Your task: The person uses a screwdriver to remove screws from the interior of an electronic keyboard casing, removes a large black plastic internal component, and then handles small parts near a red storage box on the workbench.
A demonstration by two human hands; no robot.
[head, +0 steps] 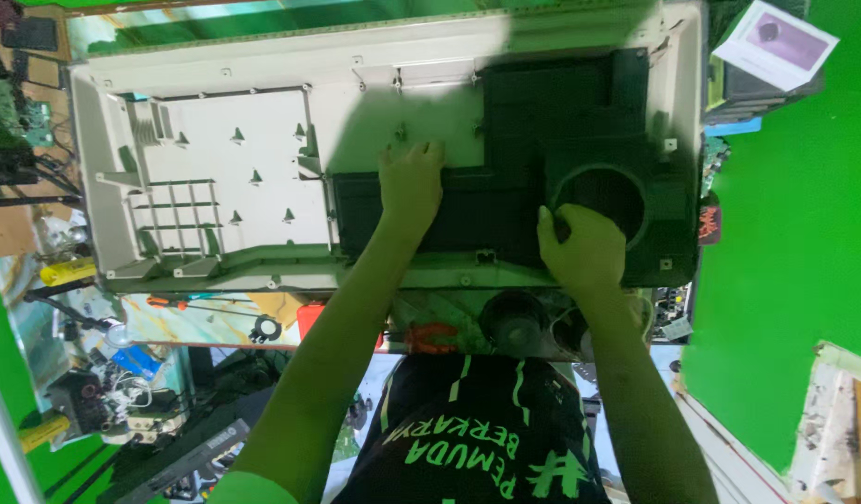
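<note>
Green-lit workshop, cluttered bench at lower left of frame. Large pale grey plastic casing [263, 149] fills upper frame; black moulded plastic panel [561, 121] at centre-right. Left hand [410, 177] flat, fingers spread on panel; right hand [584, 247] grips its round opening [603, 191]; fingertips hidden.

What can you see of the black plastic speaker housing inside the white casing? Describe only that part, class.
The black speaker housing looks like moulded matt plastic, with an L-like outline: a tall block above, a long low section running left. A large round opening sits at its right end. It lies flat inside the white casing, partly in shadow. The left hand presses on its upper left edge; the right hand rests at the opening's rim.
</note>
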